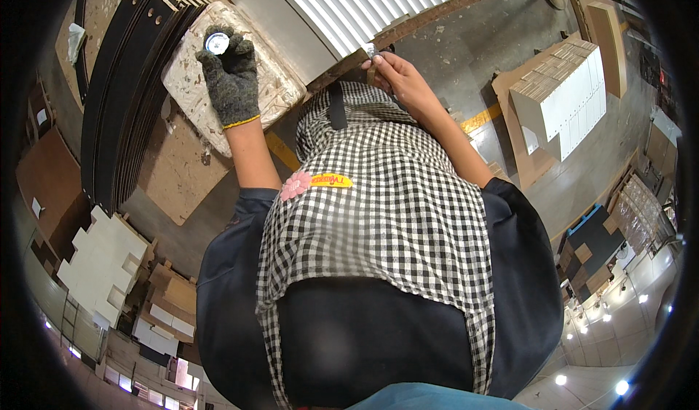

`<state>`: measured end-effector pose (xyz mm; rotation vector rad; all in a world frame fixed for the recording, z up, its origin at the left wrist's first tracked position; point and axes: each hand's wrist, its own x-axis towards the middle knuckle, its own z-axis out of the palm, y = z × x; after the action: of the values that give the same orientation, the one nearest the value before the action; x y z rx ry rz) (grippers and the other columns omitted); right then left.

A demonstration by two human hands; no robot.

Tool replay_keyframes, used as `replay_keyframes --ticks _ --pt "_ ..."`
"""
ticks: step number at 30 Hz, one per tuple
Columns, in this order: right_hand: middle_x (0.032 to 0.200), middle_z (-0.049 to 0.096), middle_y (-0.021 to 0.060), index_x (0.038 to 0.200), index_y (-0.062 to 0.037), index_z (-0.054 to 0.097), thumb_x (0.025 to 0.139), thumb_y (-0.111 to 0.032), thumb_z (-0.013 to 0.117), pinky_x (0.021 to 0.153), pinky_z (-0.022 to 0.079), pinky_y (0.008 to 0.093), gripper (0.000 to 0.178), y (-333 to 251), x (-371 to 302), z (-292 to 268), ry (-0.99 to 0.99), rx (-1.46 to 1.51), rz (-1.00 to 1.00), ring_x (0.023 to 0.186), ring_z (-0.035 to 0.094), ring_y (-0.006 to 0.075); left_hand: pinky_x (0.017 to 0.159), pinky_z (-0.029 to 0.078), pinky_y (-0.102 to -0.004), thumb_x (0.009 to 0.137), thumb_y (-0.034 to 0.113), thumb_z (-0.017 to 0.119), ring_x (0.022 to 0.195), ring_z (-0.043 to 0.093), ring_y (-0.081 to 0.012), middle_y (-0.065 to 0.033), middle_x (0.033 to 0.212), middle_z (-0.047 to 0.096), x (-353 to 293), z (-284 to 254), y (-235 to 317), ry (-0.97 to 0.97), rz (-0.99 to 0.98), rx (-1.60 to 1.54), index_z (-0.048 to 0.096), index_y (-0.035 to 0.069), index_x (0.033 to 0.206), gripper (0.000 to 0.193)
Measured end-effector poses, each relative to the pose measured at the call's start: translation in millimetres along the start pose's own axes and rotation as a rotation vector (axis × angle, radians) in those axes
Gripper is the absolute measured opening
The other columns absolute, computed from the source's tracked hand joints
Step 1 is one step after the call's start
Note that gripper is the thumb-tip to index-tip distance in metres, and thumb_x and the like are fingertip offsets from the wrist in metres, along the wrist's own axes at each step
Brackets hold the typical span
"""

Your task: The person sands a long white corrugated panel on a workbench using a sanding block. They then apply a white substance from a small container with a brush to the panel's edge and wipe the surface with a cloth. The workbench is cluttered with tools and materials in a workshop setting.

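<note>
On my left hand (231, 82) is a dark grey knit glove with a yellow cuff. Its fingers curl round a small round container (217, 44), white and blue on top, held above a worn, stained whitish slab (280, 82). My bare right hand (393, 77) is closed in a pinch on a small brownish object with a silvery tip (370, 50); its kind is too small to tell. That tip is by the near edge of a white ribbed stack (357, 6), and I cannot tell whether they touch.
Long black curved boards (120, 97) stand in a stack at the left. To the right, a stack of white-faced panels (564, 97) rests on a brown board (517, 148). A checked apron (378, 228) covers my front. More cut boards (105, 261) are at the lower left.
</note>
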<state>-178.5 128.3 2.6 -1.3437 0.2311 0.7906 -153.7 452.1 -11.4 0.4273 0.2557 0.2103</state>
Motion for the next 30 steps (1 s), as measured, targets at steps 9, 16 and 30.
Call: replay_keyframes --ticks 9,16,30 --pt "0.077 0.046 -0.0065 0.108 -0.0045 0.069 0.112 -0.031 0.05 0.065 0.035 0.0214 0.033 1.6 -3.7 -1.6 0.049 0.046 0.033 0.071 0.04 0.0052 0.084 0.055 -0.0376 0.079 0.033 0.085 0.098 0.065 -0.0255 -0.0139 0.116 0.072 0.3 -1.2 -0.5 0.008 0.003 0.001 0.067 0.003 0.127 0.059" --pt "0.082 0.053 -0.0062 0.107 -0.0054 0.069 0.112 -0.033 0.05 0.07 0.039 0.0197 0.033 18.6 4.6 -4.3 0.025 0.065 0.036 0.073 0.042 0.0034 0.084 0.055 -0.0371 0.079 0.032 0.085 0.097 0.064 -0.0249 -0.0134 0.116 0.071 -1.6 2.6 -0.3 0.047 -0.001 -0.004 0.066 0.003 0.127 0.059" --pt "0.079 0.049 -0.0069 0.105 -0.0038 0.068 0.112 -0.032 0.05 0.063 0.036 0.0193 0.034 7.6 -4.9 -2.5 0.057 0.093 0.043 0.069 0.039 0.0035 0.083 0.054 -0.0374 0.079 0.035 0.085 0.098 0.064 -0.0249 -0.013 0.118 0.071 0.5 -2.9 0.4 0.028 0.016 0.043 0.065 0.003 0.127 0.061"
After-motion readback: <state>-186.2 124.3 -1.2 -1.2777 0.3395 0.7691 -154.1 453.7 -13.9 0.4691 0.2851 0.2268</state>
